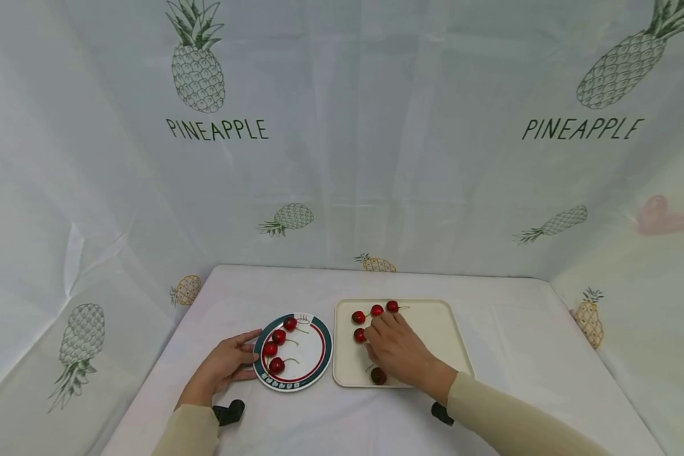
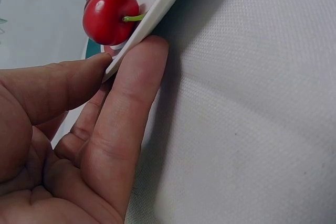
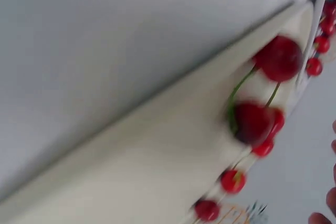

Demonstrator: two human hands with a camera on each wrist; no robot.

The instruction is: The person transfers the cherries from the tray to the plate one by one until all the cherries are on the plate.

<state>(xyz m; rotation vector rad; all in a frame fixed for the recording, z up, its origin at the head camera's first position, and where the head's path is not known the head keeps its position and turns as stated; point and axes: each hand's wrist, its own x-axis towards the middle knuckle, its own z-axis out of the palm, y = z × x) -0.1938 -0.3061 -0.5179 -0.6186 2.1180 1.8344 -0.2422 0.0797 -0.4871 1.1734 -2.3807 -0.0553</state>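
Note:
My left hand (image 1: 226, 362) holds the left rim of a round plate (image 1: 323, 364) with a dark green border. In the left wrist view the thumb and index finger (image 2: 134, 93) pinch that rim. Several red cherries (image 1: 276, 365) with stems lie along the plate's left side. Over the cream tray (image 1: 444, 342) my right hand (image 1: 399, 348) reaches with fingers bent downward, close to a red cherry (image 1: 360, 335). Its fingertips (image 3: 331, 200) show only at the edge of the right wrist view, apart from the cherries there. A darker cherry (image 1: 379, 376) lies near the tray's front edge.
More cherries (image 1: 377, 310) lie along the tray's back left. Plate and tray stand side by side on a white cloth (image 1: 296, 424). Behind hangs a pineapple-print curtain (image 1: 376, 158). Dark straps (image 1: 229, 412) sit at the wrists.

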